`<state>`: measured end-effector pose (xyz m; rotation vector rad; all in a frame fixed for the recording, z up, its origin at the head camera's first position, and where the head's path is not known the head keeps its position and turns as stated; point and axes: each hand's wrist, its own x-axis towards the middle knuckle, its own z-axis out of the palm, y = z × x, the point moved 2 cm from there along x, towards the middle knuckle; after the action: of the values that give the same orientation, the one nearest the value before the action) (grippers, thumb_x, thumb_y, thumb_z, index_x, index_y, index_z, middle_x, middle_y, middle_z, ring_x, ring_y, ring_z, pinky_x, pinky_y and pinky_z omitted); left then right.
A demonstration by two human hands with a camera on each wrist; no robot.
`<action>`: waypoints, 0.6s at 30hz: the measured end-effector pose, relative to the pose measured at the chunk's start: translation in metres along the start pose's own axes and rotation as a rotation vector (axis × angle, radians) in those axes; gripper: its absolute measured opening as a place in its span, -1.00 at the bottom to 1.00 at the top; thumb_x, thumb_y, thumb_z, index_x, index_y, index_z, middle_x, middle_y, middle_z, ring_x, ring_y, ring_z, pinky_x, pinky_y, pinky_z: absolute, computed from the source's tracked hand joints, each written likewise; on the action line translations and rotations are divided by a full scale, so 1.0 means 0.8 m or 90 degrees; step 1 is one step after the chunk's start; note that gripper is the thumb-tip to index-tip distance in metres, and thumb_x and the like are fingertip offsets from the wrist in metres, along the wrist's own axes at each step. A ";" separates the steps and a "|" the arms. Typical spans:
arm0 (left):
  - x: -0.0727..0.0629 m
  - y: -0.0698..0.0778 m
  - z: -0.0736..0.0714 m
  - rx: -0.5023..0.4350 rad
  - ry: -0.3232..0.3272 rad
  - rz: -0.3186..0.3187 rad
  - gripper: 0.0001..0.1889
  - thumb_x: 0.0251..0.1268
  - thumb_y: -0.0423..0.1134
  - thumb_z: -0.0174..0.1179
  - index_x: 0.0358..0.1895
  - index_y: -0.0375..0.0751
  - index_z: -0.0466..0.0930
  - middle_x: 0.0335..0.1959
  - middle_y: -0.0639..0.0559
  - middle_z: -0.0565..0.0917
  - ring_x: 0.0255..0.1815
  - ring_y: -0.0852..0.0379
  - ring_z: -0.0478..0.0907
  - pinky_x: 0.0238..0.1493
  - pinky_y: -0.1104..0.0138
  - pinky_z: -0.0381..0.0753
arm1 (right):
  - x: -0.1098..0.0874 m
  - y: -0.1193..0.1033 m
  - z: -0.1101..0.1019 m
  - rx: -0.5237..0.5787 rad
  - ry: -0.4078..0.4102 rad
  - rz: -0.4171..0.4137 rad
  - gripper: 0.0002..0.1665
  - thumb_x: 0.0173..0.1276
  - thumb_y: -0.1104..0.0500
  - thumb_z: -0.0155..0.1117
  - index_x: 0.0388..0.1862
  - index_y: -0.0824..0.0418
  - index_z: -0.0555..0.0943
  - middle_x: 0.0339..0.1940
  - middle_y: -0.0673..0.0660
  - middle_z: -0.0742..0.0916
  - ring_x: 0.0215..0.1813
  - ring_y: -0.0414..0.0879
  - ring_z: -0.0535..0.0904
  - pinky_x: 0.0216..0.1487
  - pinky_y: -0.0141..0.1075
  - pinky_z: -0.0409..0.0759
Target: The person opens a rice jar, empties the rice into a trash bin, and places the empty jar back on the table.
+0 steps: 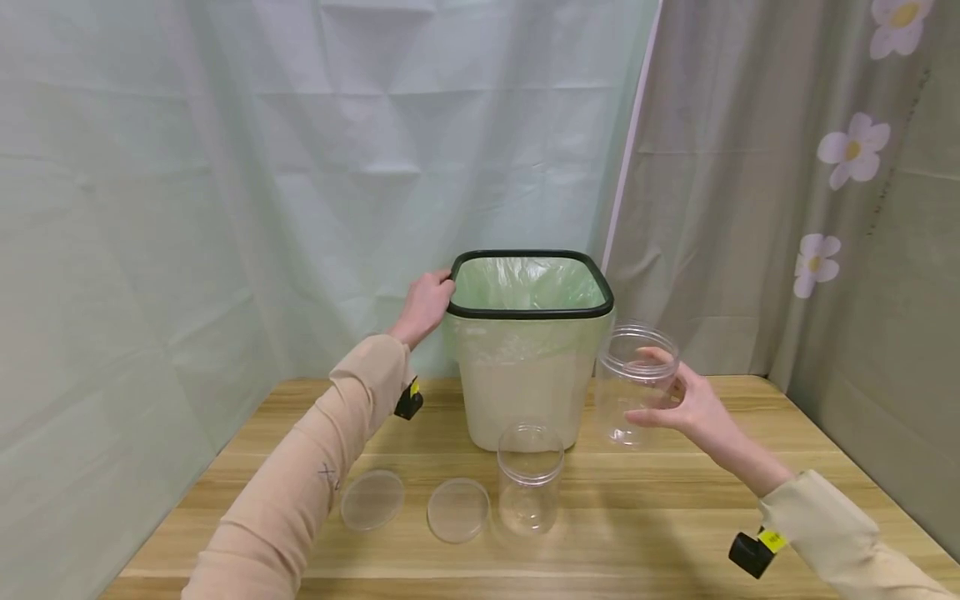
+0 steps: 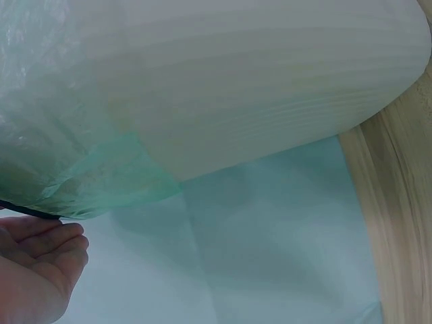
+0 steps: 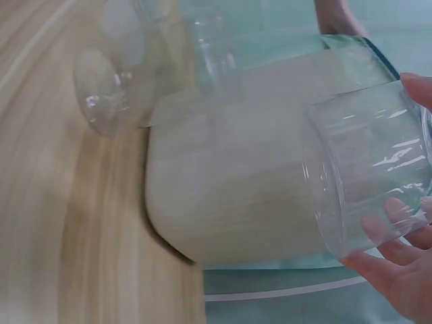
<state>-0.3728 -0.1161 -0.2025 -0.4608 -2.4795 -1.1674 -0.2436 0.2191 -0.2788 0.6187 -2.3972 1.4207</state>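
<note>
A pale trash can point(image 1: 517, 387) with a black rim ring point(image 1: 525, 314) and a thin green liner bag point(image 1: 517, 279) stands upright on the table. My left hand point(image 1: 426, 306) grips the rim at its left side; in the left wrist view its fingers point(image 2: 50, 239) curl at the black ring. With my right hand point(image 1: 697, 408) I hold a clear, lidless plastic jar point(image 1: 618, 396) around its side, at the can's right. The jar looks raised off the table in the right wrist view. A second clear open jar point(image 1: 528, 496) stands in front of the can.
Two clear round lids point(image 1: 372, 500) lie flat on the wooden table point(image 1: 600, 558), left of the standing jar. Pale curtains point(image 1: 337, 167) hang behind and along both sides. White flowers decorate the right curtain point(image 1: 720, 208).
</note>
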 end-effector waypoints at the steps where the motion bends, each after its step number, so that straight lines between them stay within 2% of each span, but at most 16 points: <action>1: 0.000 0.000 0.000 0.001 -0.002 0.000 -0.70 0.28 -0.30 -0.28 -0.20 -0.37 0.46 -0.66 -0.07 0.19 -0.67 0.10 0.06 -0.53 0.29 0.16 | -0.001 0.002 0.002 0.000 -0.003 -0.001 -0.14 -0.03 0.24 0.45 0.27 0.15 0.27 0.02 0.20 0.54 -0.02 0.06 0.46 -0.13 -0.20 0.50; 3: -0.001 0.000 0.000 0.002 -0.006 -0.003 -0.65 0.28 -0.29 -0.29 -0.11 -0.38 0.47 -0.64 -0.09 0.22 -0.67 0.09 0.07 -0.53 0.29 0.17 | -0.003 0.006 0.006 0.007 -0.012 -0.015 -0.14 -0.05 0.27 0.46 0.25 0.18 0.27 0.02 0.19 0.54 -0.03 0.02 0.47 -0.12 -0.21 0.50; 5: -0.001 0.001 -0.001 0.001 -0.011 -0.011 -0.56 0.29 -0.27 -0.30 0.11 -0.39 0.41 -0.54 -0.15 0.31 -0.63 0.05 0.10 -0.49 0.27 0.19 | -0.003 0.011 0.010 0.015 -0.026 -0.034 -0.14 -0.07 0.29 0.47 0.23 0.22 0.27 0.02 0.18 0.54 -0.03 -0.04 0.48 -0.10 -0.20 0.49; 7: -0.001 0.002 -0.002 0.002 -0.011 -0.016 -0.52 0.29 -0.27 -0.29 0.22 -0.37 0.32 -0.35 -0.20 0.43 -0.51 0.03 0.20 -0.40 0.27 0.24 | -0.004 0.015 0.015 0.026 -0.042 -0.056 -0.14 -0.11 0.31 0.48 0.20 0.25 0.27 0.03 0.18 0.54 -0.03 -0.08 0.48 -0.08 -0.16 0.49; 9: -0.001 0.003 -0.002 0.003 -0.011 -0.020 -0.50 0.28 -0.26 -0.29 0.27 -0.35 0.26 -0.20 -0.22 0.45 -0.40 -0.01 0.24 -0.33 0.26 0.25 | -0.004 0.020 0.020 0.035 -0.054 -0.065 -0.13 -0.14 0.32 0.49 0.17 0.28 0.27 0.03 0.20 0.54 -0.02 -0.10 0.48 -0.07 -0.12 0.48; 12: -0.001 0.004 -0.002 0.004 -0.004 -0.015 -0.53 0.28 -0.27 -0.27 0.20 -0.38 0.34 -0.30 -0.20 0.43 -0.40 0.00 0.24 -0.32 0.27 0.25 | -0.004 0.028 0.026 0.042 -0.068 -0.063 -0.13 -0.17 0.32 0.50 0.14 0.31 0.25 0.02 0.23 0.53 -0.03 -0.09 0.47 -0.09 -0.18 0.49; 15: 0.000 0.004 -0.002 0.010 -0.002 -0.004 -0.65 0.28 -0.30 -0.27 -0.08 -0.40 0.47 -0.56 -0.13 0.27 -0.56 0.02 0.14 -0.45 0.29 0.21 | -0.005 0.036 0.030 0.050 -0.082 -0.058 -0.11 -0.18 0.33 0.50 0.13 0.33 0.22 0.03 0.26 0.52 0.01 0.00 0.46 -0.08 -0.29 0.46; 16: 0.000 0.003 -0.002 0.012 0.000 0.000 -0.70 0.27 -0.31 -0.26 -0.21 -0.39 0.47 -0.61 -0.10 0.22 -0.59 0.04 0.12 -0.48 0.30 0.19 | -0.005 0.038 0.031 0.053 -0.087 -0.058 -0.10 -0.19 0.33 0.51 0.13 0.34 0.22 0.03 0.26 0.52 0.03 0.03 0.45 -0.06 -0.31 0.45; 18: 0.001 0.003 -0.001 0.015 0.002 0.004 -0.75 0.27 -0.32 -0.26 -0.34 -0.39 0.40 -0.64 -0.06 0.19 -0.62 0.07 0.10 -0.52 0.31 0.16 | -0.005 0.043 0.033 0.057 -0.096 -0.058 -0.09 -0.21 0.32 0.51 0.13 0.34 0.23 0.04 0.25 0.52 0.08 0.09 0.43 0.00 -0.31 0.41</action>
<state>-0.3721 -0.1155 -0.2003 -0.4603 -2.4851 -1.1340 -0.2577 0.2116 -0.3189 0.8739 -2.3941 1.4976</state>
